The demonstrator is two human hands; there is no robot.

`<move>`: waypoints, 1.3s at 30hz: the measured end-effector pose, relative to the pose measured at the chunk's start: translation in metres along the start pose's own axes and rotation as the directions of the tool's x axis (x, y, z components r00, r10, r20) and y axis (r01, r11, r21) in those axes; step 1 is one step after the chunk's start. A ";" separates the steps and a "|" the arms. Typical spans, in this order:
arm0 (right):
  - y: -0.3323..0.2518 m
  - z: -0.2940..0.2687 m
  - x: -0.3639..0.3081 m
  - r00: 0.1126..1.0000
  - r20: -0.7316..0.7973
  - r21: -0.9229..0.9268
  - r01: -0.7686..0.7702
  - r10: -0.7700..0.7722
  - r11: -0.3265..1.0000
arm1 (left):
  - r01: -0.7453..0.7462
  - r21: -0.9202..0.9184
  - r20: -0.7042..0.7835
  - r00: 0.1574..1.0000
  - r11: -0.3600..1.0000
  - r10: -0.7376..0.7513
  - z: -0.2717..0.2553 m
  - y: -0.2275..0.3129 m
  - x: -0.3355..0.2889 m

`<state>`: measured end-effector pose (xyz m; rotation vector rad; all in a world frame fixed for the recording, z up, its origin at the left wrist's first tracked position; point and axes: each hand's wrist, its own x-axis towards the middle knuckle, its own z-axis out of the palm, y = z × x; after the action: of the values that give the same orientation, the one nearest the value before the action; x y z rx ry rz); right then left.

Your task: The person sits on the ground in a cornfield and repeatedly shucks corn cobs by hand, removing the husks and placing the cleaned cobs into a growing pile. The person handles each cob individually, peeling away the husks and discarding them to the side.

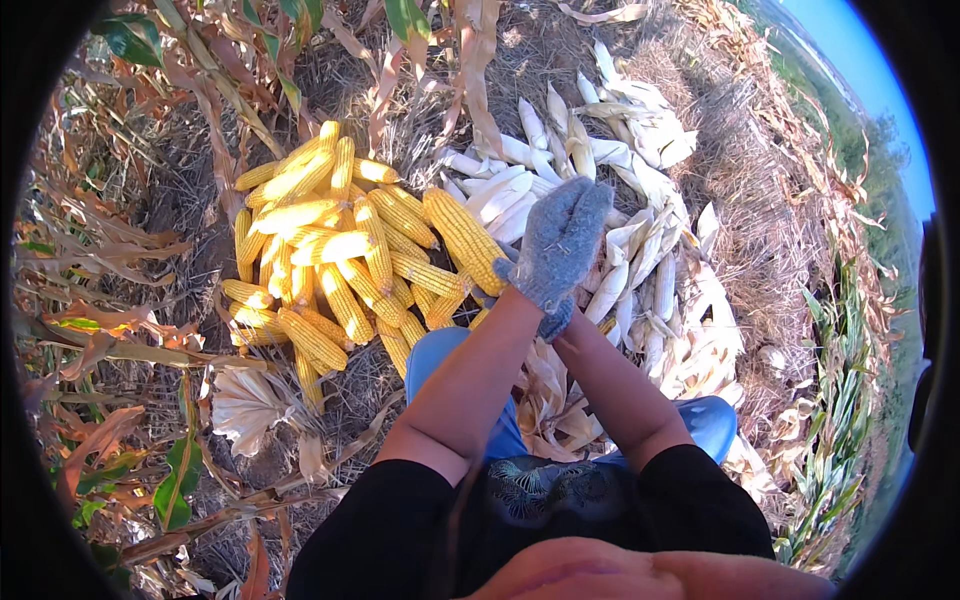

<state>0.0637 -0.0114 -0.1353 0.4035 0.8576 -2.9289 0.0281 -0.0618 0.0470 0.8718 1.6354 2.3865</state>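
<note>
Both hands wear grey knit gloves and meet in front of me, wrists crossed. My left hand (562,240) lies uppermost, its fingers pressed together and curled; what they close on is hidden. Its thumb side touches the lower end of a bare yellow ear of corn (462,232). Mostly hidden beneath the left wrist is my right hand (556,320); a bit of grey glove shows at the ear's lower end, where it seems to grip. The ear tilts up to the left, above a heap of husked corn (340,245).
Right of the heap lies a spread of pale unhusked ears (510,190), with loose dry husks (710,320) nearer me. Dry cornstalks (120,350) crowd the left side. Straw litters the soil, and green leaves (835,430) stand at the right. My knees (710,425) flank the work area.
</note>
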 end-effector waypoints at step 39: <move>-0.008 -0.274 -0.512 0.050 -0.999 0.039 0.869 -0.011 0.493 | 0.133 0.411 0.350 0.890 0.902 -0.291 0.002 -0.039 -0.027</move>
<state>0.6194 0.1359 -0.2167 2.7999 -0.5215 -3.1530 0.0428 -0.0551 0.0022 1.0849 1.9163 1.6255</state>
